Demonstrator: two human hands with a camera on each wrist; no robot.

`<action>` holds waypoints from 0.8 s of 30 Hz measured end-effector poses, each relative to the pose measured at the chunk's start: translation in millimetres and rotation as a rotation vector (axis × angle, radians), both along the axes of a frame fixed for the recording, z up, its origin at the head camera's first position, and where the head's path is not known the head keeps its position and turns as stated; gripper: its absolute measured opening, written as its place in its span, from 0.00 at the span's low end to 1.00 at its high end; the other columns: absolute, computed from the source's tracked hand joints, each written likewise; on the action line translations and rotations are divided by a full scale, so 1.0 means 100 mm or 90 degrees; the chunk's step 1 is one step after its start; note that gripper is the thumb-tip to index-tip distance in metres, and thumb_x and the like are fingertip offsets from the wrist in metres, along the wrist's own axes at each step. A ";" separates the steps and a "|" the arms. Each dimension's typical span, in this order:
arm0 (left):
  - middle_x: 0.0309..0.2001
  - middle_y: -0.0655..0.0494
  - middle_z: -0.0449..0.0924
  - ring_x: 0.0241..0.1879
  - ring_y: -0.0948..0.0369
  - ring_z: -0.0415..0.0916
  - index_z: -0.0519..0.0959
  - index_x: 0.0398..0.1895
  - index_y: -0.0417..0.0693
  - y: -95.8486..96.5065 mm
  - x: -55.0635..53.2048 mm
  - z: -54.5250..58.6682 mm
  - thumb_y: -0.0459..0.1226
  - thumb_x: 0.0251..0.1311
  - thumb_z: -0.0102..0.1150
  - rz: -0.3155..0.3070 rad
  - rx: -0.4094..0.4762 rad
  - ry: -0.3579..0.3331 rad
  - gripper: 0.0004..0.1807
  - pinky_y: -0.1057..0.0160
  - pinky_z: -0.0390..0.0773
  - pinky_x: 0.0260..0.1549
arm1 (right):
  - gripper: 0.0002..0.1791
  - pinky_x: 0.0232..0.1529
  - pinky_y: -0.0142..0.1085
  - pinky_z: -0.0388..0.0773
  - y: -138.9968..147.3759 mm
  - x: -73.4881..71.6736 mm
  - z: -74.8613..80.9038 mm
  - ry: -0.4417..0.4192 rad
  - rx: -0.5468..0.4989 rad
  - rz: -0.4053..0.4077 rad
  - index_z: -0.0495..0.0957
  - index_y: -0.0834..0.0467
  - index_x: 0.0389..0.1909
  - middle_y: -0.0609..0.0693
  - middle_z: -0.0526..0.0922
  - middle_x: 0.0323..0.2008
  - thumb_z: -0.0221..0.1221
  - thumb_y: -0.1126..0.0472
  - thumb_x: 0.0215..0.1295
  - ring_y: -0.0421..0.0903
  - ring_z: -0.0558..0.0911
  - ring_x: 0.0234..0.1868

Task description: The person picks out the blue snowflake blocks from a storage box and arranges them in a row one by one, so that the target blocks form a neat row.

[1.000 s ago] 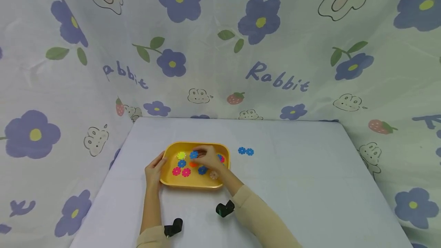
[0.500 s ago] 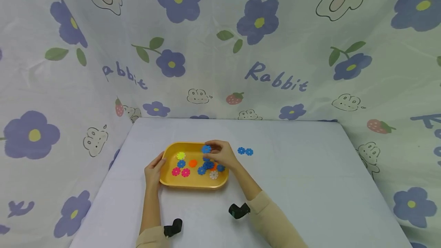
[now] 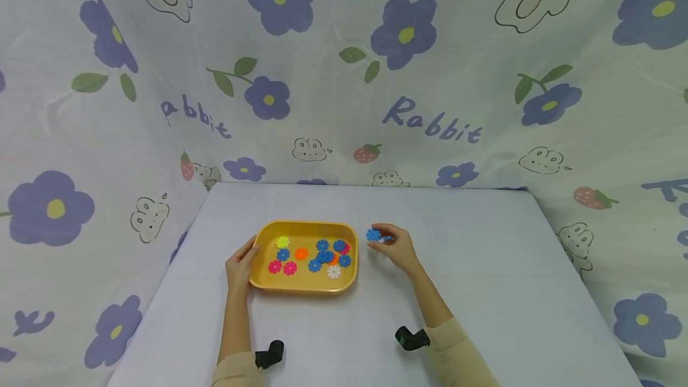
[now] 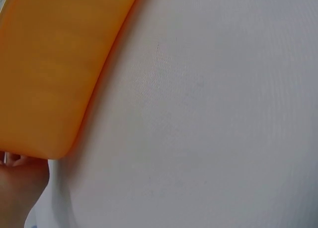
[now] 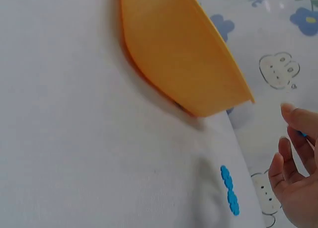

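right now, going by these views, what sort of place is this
Probably a staged tabletop booth, perhaps indoors: a flower-and-rabbit-print backdrop hangs behind and on both sides of a white table, where a yellow tray holds small, colourful flower-shaped pieces.

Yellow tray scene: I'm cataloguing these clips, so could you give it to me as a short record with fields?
left hand: grips the yellow tray at its left side
right hand: pinches a blue notched disc, right of the tray
tray contents: blue discs, pink discs, orange discs, yellow disc, white disc
white table: bears a joined blue pair near the right hand
backdrop: printed with purple flowers and rabbits
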State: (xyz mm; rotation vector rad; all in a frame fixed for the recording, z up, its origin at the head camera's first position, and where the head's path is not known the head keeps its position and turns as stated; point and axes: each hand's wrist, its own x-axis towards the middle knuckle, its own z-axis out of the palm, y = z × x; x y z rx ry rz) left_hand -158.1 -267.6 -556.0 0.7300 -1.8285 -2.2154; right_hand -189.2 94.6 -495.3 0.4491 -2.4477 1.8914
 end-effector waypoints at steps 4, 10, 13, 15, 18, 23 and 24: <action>0.62 0.54 0.71 0.64 0.61 0.64 0.70 0.62 0.42 0.01 0.00 0.02 0.38 0.61 0.60 -0.003 -0.004 -0.004 0.26 0.69 0.68 0.59 | 0.22 0.32 0.26 0.78 0.21 -0.01 -0.10 0.013 -0.021 -0.025 0.75 0.75 0.48 0.71 0.79 0.44 0.66 0.75 0.50 0.66 0.76 0.43; 0.60 0.57 0.73 0.63 0.61 0.65 0.69 0.63 0.40 0.01 0.01 0.04 0.38 0.61 0.60 -0.004 -0.001 -0.010 0.27 0.69 0.68 0.59 | 0.23 0.29 0.24 0.76 0.48 -0.12 -0.42 0.026 -0.031 -0.085 0.75 0.75 0.47 0.71 0.79 0.44 0.67 0.74 0.49 0.64 0.75 0.41; 0.58 0.60 0.75 0.63 0.62 0.65 0.70 0.63 0.41 0.01 0.00 0.03 0.38 0.61 0.60 -0.003 -0.001 -0.009 0.27 0.69 0.68 0.59 | 0.23 0.35 0.28 0.75 0.59 -0.20 -0.61 0.024 0.012 -0.133 0.77 0.72 0.48 0.67 0.80 0.45 0.69 0.71 0.49 0.60 0.75 0.42; 0.57 0.63 0.76 0.63 0.61 0.65 0.70 0.63 0.41 0.00 0.00 0.02 0.39 0.61 0.61 -0.003 -0.002 -0.007 0.27 0.69 0.68 0.59 | 0.23 0.43 0.36 0.74 0.65 -0.23 -0.69 0.020 0.058 -0.160 0.78 0.70 0.48 0.64 0.81 0.46 0.69 0.68 0.50 0.58 0.74 0.45; 0.52 0.68 0.79 0.63 0.61 0.66 0.70 0.62 0.41 0.00 0.00 0.01 0.38 0.61 0.61 -0.001 0.000 -0.005 0.27 0.70 0.69 0.58 | 0.22 0.55 0.48 0.70 0.73 -0.26 -0.78 0.008 0.086 -0.176 0.78 0.69 0.48 0.63 0.80 0.48 0.69 0.66 0.51 0.59 0.73 0.52; 0.45 0.75 0.80 0.63 0.62 0.66 0.70 0.62 0.40 0.00 0.01 0.03 0.37 0.61 0.60 -0.002 0.003 -0.002 0.26 0.70 0.69 0.58 | 0.21 0.63 0.54 0.63 0.79 -0.31 -0.87 0.038 0.074 -0.179 0.79 0.70 0.45 0.66 0.80 0.48 0.69 0.68 0.49 0.63 0.72 0.56; 0.44 0.76 0.80 0.62 0.63 0.67 0.70 0.62 0.41 0.01 0.01 0.03 0.37 0.61 0.60 -0.001 0.004 -0.002 0.26 0.70 0.69 0.59 | 0.21 0.63 0.54 0.64 0.79 -0.32 -0.89 0.051 0.078 -0.181 0.79 0.71 0.45 0.66 0.80 0.48 0.70 0.69 0.48 0.63 0.73 0.56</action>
